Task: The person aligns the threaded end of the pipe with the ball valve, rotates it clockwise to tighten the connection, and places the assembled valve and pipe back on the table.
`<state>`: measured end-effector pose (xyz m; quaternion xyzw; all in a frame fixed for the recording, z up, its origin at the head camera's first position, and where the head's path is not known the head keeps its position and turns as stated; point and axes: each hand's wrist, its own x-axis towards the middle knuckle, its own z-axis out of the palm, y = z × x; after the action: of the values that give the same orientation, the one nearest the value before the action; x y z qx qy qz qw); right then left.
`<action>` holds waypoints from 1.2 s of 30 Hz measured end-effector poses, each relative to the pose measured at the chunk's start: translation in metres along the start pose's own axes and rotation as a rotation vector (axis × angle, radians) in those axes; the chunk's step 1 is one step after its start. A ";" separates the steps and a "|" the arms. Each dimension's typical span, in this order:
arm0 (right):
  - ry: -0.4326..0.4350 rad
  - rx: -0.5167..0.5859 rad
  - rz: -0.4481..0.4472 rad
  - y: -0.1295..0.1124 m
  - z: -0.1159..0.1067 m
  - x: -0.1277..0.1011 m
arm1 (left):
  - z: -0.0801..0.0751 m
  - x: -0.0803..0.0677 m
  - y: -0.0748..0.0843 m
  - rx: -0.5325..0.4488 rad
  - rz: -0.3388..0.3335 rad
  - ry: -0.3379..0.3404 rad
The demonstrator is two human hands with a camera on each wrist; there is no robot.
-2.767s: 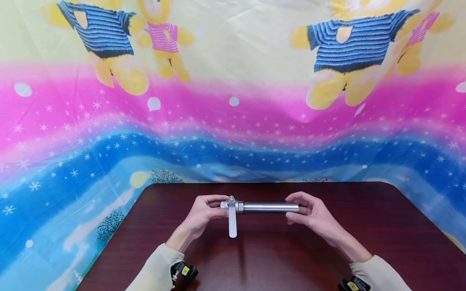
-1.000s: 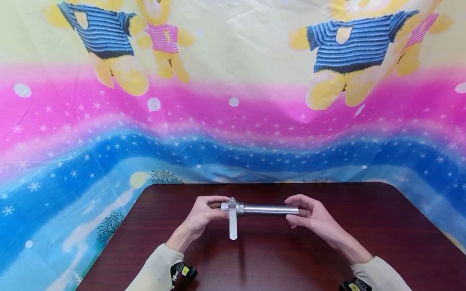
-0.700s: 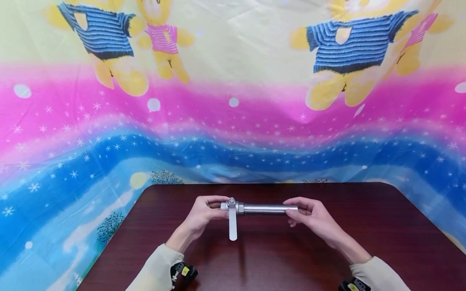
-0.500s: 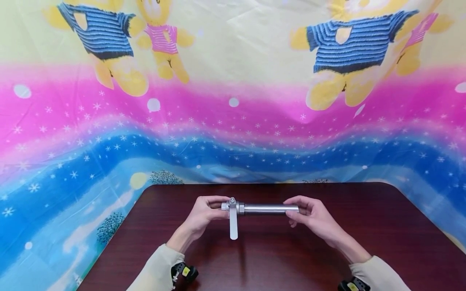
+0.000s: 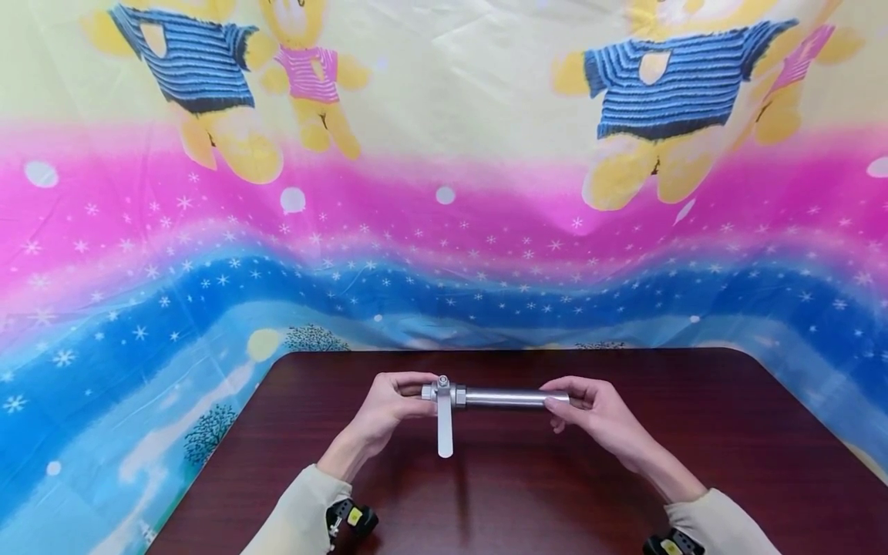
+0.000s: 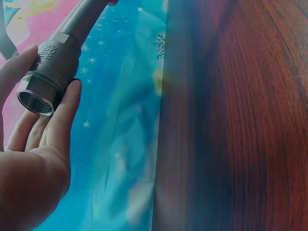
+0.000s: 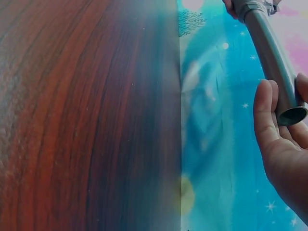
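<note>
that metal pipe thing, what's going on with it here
A person holds a metal pipe level above a dark wooden table, one hand at each end. The left hand grips the valve fitting on one end, whose flat lever handle points back toward the person. The right hand has its fingers round the pipe's open end. The left wrist view shows the fitting's threaded open mouth. A bright cartoon-bear cloth hangs behind the table.

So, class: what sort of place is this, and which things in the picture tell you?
Probably a staged indoor recording spot, not a workshop: a dark wooden table, a cartoon-bear cloth backdrop hung behind it, and only a metal pipe with a valve, held by the left hand and right hand.
</note>
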<state>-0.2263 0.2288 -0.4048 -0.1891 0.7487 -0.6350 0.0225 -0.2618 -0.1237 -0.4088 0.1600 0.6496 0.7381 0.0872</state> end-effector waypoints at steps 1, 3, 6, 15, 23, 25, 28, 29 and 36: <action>-0.003 0.012 -0.006 0.000 0.000 0.000 | 0.000 0.000 0.000 0.000 0.001 0.001; -0.010 0.024 -0.017 0.001 0.000 -0.001 | 0.000 0.000 0.000 -0.001 0.002 0.002; -0.005 0.011 -0.019 0.001 0.001 -0.001 | 0.001 -0.001 0.000 -0.003 0.001 0.002; 0.007 0.011 -0.011 0.002 0.001 0.000 | 0.001 -0.001 -0.001 -0.002 0.000 0.002; 0.023 -0.005 -0.010 0.000 0.003 0.000 | 0.000 -0.002 -0.001 0.002 -0.002 0.006; 0.016 0.010 -0.027 0.001 0.003 0.000 | 0.000 -0.002 -0.001 0.000 -0.003 0.007; 0.019 -0.004 -0.021 0.000 0.003 0.001 | 0.000 -0.002 -0.001 0.000 -0.005 0.010; 0.024 -0.014 -0.013 0.000 0.004 0.002 | -0.001 -0.002 -0.001 0.000 -0.005 0.010; 0.012 -0.002 -0.003 -0.001 0.004 0.002 | -0.001 -0.002 -0.001 -0.005 -0.017 0.011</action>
<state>-0.2265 0.2245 -0.4038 -0.1866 0.7490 -0.6356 0.0167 -0.2607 -0.1253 -0.4101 0.1505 0.6495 0.7398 0.0903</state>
